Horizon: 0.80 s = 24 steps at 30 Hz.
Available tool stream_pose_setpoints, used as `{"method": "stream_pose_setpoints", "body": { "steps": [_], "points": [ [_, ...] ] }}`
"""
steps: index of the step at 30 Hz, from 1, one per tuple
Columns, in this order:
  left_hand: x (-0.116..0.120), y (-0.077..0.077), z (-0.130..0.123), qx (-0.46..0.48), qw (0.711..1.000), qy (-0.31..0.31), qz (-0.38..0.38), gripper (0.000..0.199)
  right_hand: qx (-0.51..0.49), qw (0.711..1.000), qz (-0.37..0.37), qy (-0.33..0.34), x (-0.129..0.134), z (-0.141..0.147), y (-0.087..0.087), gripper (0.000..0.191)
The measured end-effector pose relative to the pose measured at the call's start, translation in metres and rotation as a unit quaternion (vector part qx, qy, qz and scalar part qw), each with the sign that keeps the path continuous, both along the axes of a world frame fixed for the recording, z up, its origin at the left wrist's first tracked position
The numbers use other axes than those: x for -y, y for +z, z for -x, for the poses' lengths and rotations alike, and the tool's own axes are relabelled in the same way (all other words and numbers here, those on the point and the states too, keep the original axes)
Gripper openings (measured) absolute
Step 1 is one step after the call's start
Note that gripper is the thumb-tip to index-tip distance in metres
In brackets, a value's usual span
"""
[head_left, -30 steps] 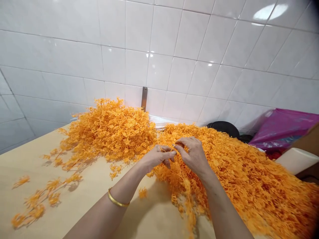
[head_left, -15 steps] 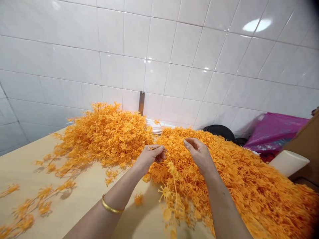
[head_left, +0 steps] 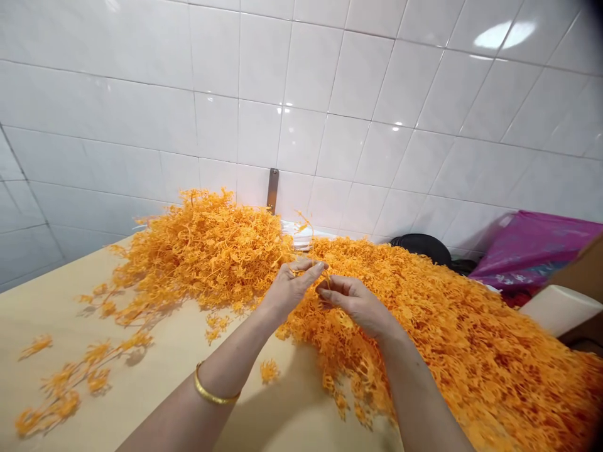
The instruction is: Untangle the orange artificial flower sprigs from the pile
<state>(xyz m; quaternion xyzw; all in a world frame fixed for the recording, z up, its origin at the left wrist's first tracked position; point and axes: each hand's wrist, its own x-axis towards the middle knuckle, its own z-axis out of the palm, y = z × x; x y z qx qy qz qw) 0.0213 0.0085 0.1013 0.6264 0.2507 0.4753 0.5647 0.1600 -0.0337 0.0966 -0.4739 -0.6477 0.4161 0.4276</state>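
My left hand [head_left: 299, 284] is closed with thumb and fingers pinching a thin orange stem [head_left: 311, 242], whose tip rises above the fingers. Close beside it, my right hand [head_left: 351, 300] also pinches at the orange stem, fingertips near those of my left hand. Both hands are over the front of a large heap of orange plastic flower sprigs [head_left: 452, 333]. A second orange heap [head_left: 211, 245] lies to the left. A gold bracelet [head_left: 211, 390] circles my left wrist.
Loose orange sprigs [head_left: 66, 383] lie on the beige table [head_left: 164, 383]. White sheets [head_left: 304, 233] and a metal strip [head_left: 273, 189] are by the tiled wall. Black round items [head_left: 419, 246], a purple bag [head_left: 537, 248] and a white roll [head_left: 563, 311] are at the right.
My right hand has moved left and down to meet my left hand. The sprig that hung below my hands no longer shows there. The view has shifted slightly.
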Motion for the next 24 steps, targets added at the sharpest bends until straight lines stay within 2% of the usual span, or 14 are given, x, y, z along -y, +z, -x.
{"method": "stream_pose_setpoints", "body": {
  "steps": [4, 7, 9, 12, 16, 20, 24],
  "points": [
    [-0.006, -0.007, 0.001, -0.016, 0.997, -0.062, 0.035, 0.021, -0.038, 0.999, 0.033, 0.018, 0.002, -0.002, 0.001, 0.02],
    [-0.012, -0.013, 0.001, -0.035, 0.997, -0.052, 0.039, 0.022, -0.023, 0.998, 0.051, 0.029, 0.0, -0.004, -0.002, 0.022],
    [-0.014, -0.016, 0.0, -0.05, 0.997, -0.044, 0.049, 0.025, 0.008, 0.998, 0.06, 0.02, -0.001, -0.006, -0.003, 0.023],
    [-0.016, -0.019, -0.002, -0.07, 0.992, -0.049, 0.091, 0.026, 0.087, 0.995, 0.047, -0.028, -0.002, -0.011, -0.003, 0.024],
    [-0.016, -0.022, -0.003, -0.074, 0.985, -0.082, 0.136, 0.028, 0.16, 0.985, 0.02, -0.066, -0.001, -0.016, -0.002, 0.023],
    [-0.018, -0.023, 0.001, -0.076, 0.974, -0.128, 0.173, 0.04, 0.127, 0.989, 0.016, -0.079, -0.001, -0.02, -0.002, 0.025],
    [-0.021, -0.025, 0.003, -0.049, 0.966, -0.17, 0.186, 0.052, 0.018, 0.993, 0.02, -0.111, -0.002, -0.026, -0.002, 0.028]
  ]
}}
